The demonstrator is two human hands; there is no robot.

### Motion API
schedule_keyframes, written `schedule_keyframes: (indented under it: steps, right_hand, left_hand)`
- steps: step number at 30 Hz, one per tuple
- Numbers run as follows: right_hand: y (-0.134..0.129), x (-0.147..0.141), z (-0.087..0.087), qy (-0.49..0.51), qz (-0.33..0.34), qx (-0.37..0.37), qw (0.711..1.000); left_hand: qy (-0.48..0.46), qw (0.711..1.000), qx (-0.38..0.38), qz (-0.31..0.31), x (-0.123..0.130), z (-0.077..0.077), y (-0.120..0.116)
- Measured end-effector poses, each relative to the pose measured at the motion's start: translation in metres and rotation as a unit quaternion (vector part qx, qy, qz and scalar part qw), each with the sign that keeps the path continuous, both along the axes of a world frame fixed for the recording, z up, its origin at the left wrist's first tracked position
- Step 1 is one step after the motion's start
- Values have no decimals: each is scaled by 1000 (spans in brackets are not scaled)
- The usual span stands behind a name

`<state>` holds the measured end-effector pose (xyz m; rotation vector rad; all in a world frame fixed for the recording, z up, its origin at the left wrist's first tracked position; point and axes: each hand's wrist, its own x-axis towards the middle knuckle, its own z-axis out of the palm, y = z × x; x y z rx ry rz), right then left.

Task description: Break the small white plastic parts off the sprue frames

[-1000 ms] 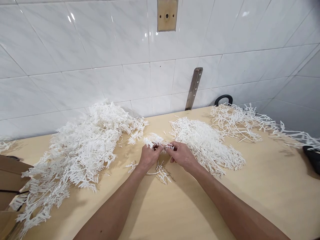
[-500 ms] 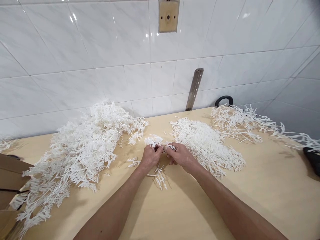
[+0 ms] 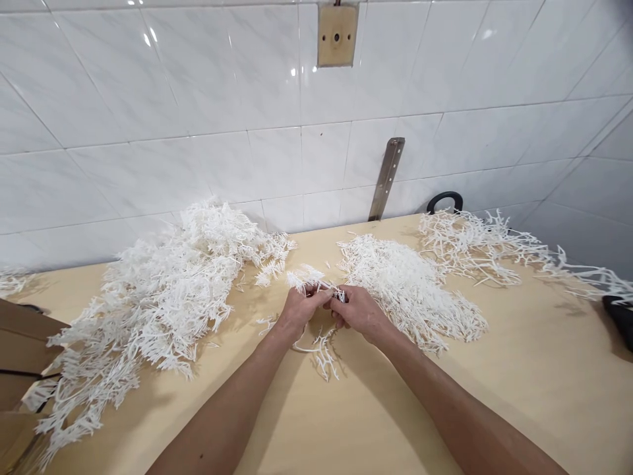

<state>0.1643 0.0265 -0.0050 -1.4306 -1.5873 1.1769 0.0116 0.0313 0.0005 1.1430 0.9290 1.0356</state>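
My left hand (image 3: 299,307) and my right hand (image 3: 360,311) meet at the middle of the table, fingertips close together. Both are closed on a white branched plastic sprig (image 3: 305,276), whose bushy end shows above my left fingers. Small white tips poke out at my right fingers; the grip points are partly hidden. Below, a loose white branched stem (image 3: 324,356) hangs or lies near my left wrist; I cannot tell which. To the left spreads a large heap of bushy white sprigs (image 3: 168,290), and beside my right hand lies a heap of small white pieces (image 3: 405,284).
Bare branched white stems (image 3: 475,247) lie at the back right, by a black handle (image 3: 444,199). A metal strip (image 3: 386,178) leans on the tiled wall (image 3: 198,72). A cardboard box (image 3: 30,336) stands at the left edge, and a black object (image 3: 619,322) at the right.
My fingers have shifted slightly on the sprig, and more of its stem shows between my hands. The loose stem below has swung a little to the right.
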Motion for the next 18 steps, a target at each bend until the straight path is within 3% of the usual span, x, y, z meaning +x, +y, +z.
schedule_keyframes:
  steps: [6, 10, 14, 18]
  right_hand:
    - [-2, -3, 5, -5, -1, 3, 1000]
    - [-4, -3, 5, 6, 17, 6, 1000]
    - [-5, 2, 8, 80, 44, -21, 996]
    - [-1, 8, 9, 165, 7, -48, 985]
  left_hand:
    - [34, 998, 24, 49, 3, 6, -1]
    - [77, 987, 63, 124, 3, 2, 1]
    - [86, 979, 51, 179, -1, -4, 6]
    - [63, 976, 52, 201, -4, -4, 9]
